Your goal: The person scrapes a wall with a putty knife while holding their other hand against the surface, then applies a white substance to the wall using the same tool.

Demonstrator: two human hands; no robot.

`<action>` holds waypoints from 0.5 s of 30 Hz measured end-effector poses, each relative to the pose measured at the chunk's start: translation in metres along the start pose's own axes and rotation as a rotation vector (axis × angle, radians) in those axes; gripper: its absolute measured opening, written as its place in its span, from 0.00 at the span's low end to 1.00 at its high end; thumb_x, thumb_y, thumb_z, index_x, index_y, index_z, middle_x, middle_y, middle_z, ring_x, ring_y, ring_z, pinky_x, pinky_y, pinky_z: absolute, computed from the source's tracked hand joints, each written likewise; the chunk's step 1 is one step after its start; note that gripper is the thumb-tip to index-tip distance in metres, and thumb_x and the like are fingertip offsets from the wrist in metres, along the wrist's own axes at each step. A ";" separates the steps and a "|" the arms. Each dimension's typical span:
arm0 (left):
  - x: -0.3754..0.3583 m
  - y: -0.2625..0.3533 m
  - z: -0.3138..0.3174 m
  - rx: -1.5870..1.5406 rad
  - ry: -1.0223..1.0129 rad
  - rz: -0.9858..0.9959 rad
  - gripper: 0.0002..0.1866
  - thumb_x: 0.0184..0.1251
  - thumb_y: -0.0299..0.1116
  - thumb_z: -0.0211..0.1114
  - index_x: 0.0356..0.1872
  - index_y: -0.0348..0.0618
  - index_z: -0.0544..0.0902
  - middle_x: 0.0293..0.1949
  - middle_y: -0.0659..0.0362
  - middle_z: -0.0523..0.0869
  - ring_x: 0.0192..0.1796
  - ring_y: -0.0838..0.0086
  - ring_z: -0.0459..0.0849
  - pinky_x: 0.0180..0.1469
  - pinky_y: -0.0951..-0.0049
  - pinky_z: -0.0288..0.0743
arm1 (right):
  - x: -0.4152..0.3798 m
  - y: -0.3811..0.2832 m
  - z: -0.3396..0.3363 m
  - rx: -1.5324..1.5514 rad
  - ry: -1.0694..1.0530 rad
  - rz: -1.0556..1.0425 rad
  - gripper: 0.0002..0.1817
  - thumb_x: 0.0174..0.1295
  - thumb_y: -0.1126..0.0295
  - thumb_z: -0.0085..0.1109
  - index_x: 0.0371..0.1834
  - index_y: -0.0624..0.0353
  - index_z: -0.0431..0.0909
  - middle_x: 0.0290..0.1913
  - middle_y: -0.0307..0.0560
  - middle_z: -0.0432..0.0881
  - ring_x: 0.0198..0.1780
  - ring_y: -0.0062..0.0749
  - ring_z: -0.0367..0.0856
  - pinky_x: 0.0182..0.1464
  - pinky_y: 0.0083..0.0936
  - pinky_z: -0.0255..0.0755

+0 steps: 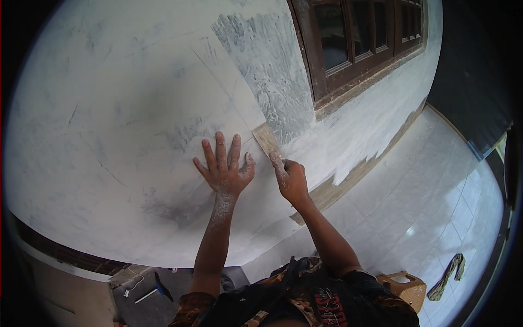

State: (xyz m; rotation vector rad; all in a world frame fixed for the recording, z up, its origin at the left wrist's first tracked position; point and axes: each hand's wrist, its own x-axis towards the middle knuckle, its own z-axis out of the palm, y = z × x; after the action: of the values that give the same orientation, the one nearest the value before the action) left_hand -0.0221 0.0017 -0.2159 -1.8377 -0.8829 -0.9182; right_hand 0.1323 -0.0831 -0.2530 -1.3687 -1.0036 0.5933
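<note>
My right hand is closed around the handle of a putty knife, whose flat, wide blade lies against the wall. White dust covers the thumb of that hand. To its left, my left hand rests on the wall with its fingers spread, dusted white down to the wrist. Pale filler coats much of the wall, and a rougher grey patch stretches from above the blade up beside the window. The fingers hide most of the knife's handle.
A brown wooden window frame is set in the wall at upper right. Grey floor tiles run along the wall's foot. A tan plastic stool and a crumpled cloth are at lower right; a dark-headed tool lies at lower left.
</note>
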 end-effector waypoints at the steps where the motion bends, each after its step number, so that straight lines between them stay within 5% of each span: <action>1: 0.000 0.001 0.001 -0.004 0.007 0.003 0.31 0.56 0.49 0.65 0.63 0.56 0.79 0.75 0.51 0.63 0.79 0.46 0.48 0.74 0.34 0.30 | -0.004 0.011 0.000 -0.029 0.005 0.011 0.36 0.70 0.44 0.52 0.20 0.74 0.74 0.13 0.59 0.66 0.20 0.31 0.61 0.27 0.39 0.64; 6: -0.001 0.002 0.001 -0.018 0.023 0.009 0.31 0.56 0.49 0.65 0.64 0.56 0.79 0.75 0.50 0.63 0.79 0.46 0.48 0.74 0.34 0.30 | -0.013 0.005 -0.006 -0.067 -0.010 0.119 0.36 0.71 0.45 0.52 0.20 0.74 0.73 0.13 0.60 0.65 0.19 0.31 0.60 0.27 0.40 0.63; 12: 0.001 0.001 0.002 -0.012 0.021 -0.002 0.31 0.56 0.48 0.65 0.64 0.55 0.79 0.75 0.50 0.63 0.79 0.46 0.49 0.74 0.34 0.30 | -0.010 0.015 0.001 -0.048 0.030 -0.056 0.36 0.71 0.45 0.52 0.18 0.73 0.72 0.13 0.59 0.65 0.19 0.34 0.59 0.26 0.40 0.61; 15: 0.000 0.002 0.001 -0.026 0.016 0.000 0.31 0.56 0.48 0.65 0.64 0.55 0.79 0.75 0.51 0.62 0.79 0.46 0.49 0.74 0.34 0.30 | -0.015 0.013 0.000 -0.069 0.015 0.061 0.36 0.72 0.47 0.51 0.19 0.73 0.72 0.13 0.58 0.63 0.18 0.34 0.58 0.25 0.39 0.60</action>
State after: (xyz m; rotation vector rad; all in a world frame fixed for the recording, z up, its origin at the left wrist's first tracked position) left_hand -0.0203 0.0022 -0.2169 -1.8500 -0.8645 -0.9477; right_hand 0.1278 -0.0942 -0.2692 -1.4673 -0.9814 0.5976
